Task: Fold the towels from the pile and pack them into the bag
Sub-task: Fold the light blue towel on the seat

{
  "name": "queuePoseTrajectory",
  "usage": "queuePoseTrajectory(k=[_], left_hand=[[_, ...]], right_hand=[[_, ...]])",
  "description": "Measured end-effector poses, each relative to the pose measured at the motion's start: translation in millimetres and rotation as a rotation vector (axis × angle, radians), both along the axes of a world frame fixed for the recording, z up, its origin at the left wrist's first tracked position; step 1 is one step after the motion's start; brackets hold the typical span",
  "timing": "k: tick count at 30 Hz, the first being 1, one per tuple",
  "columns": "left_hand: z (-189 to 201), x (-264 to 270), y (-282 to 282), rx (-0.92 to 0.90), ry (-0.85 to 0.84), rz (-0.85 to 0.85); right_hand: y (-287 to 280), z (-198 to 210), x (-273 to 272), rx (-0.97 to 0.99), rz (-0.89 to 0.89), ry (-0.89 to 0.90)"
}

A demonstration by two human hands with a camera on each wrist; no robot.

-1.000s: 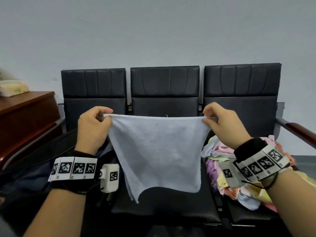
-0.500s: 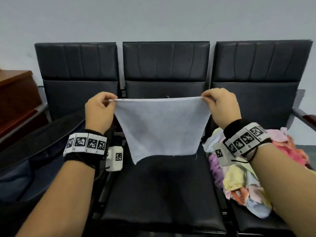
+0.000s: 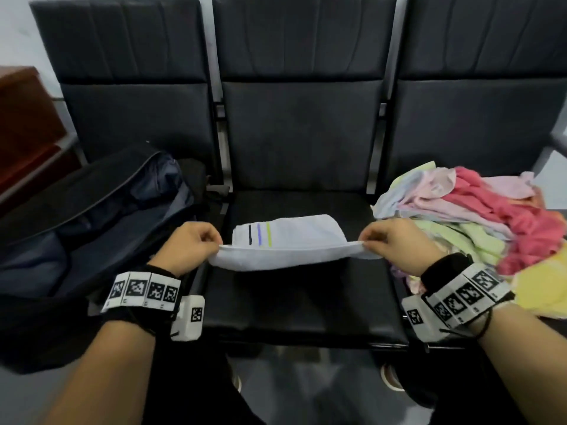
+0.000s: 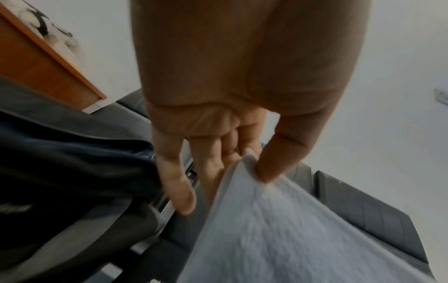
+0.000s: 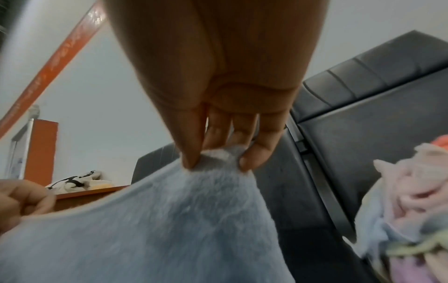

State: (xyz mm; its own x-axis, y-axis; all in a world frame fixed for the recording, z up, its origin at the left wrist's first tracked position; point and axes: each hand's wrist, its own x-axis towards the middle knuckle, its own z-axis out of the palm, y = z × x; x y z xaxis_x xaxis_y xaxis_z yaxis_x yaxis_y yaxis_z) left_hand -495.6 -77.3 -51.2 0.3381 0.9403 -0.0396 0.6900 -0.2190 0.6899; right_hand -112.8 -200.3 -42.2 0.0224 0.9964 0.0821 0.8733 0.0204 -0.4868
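At seven o'clock the left hand [image 3: 187, 246] pinches one corner of the pale blue terry towel [image 3: 285, 256] between thumb and curled fingers; at four o'clock the right hand [image 3: 395, 245] pinches the opposite corner likewise. The towel hangs between them over the black padded middle seat [image 3: 294, 305] (three short stripes show on its far layer). At nine o'clock lies the open dark navy fabric bag [image 3: 92, 228]; at two o'clock, the heaped pile of pastel and pink towels [image 3: 478, 219].

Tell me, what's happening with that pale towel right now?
Left hand and right hand each pinch a towel corner. Pale blue towel folding over middle seat. Bag open left, pile right. Nothing blocking.
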Motion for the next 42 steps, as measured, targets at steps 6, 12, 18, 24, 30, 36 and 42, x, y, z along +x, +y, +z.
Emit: queuePoseTrajectory(k=[6,12,18,24,30,36,42], left_hand=[[-47.3,-12.3,-27.3,-0.274,0.047,-0.052],[-58.8,-5.5,-19.4,-0.240,-0.011,0.056],[-82.6,9.4,4.2,-0.144,-0.116,0.219],[-107.5,14.5,46.5,-0.085,-0.126,0.292],[-137.3,20.3,71.3,-0.120,-0.085,0.291],[-160.9,26.1,81.7,-0.120,-0.056,0.330],[-164.5,19.1,63.8,-0.157,0.032,0.310]], right_hand=[[-20.2,-35.2,3.1,-0.258,0.100,0.065],[1.2,-54.3,5.0,-0.174,-0.017,0.133],[47.9,-85.0,1.1,-0.097,-0.125,0.058],[97.2,-106.9,0.7,-0.070,-0.145,0.003],[127.0,-131.9,-3.5,-0.206,-0.206,-0.038],[142.7,-149.4,-1.6,-0.234,-0.210,-0.003],[119.1,-145.3,0.9,-0.060,-0.181,0.442]])
